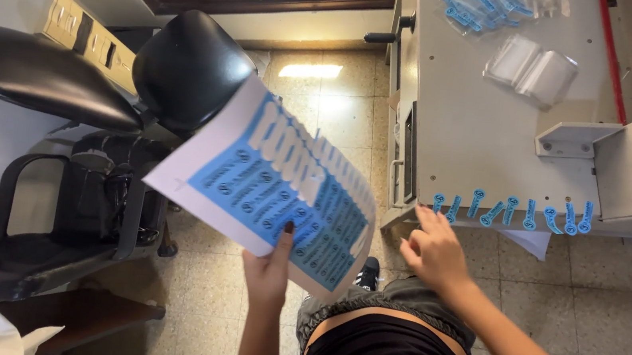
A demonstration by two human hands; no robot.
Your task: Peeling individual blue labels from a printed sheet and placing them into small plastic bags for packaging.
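My left hand [270, 266] holds up a white sheet printed with rows of blue key-shaped labels [267, 180], thumb on its lower edge; part of the sheet has empty cut-outs. My right hand [435, 250] reaches toward the front edge of a grey machine table [482, 134], fingers spread, holding nothing. A row of several blue key-shaped tags [512, 212] lies along that front edge, just above my right fingertips.
More blue tags in clear bags [486, 6] and empty clear bags [534, 68] lie on the far part of the machine table. A black office chair [96, 134] stands at the left. A small white paper scrap [526, 242] hangs under the table edge. Tiled floor below.
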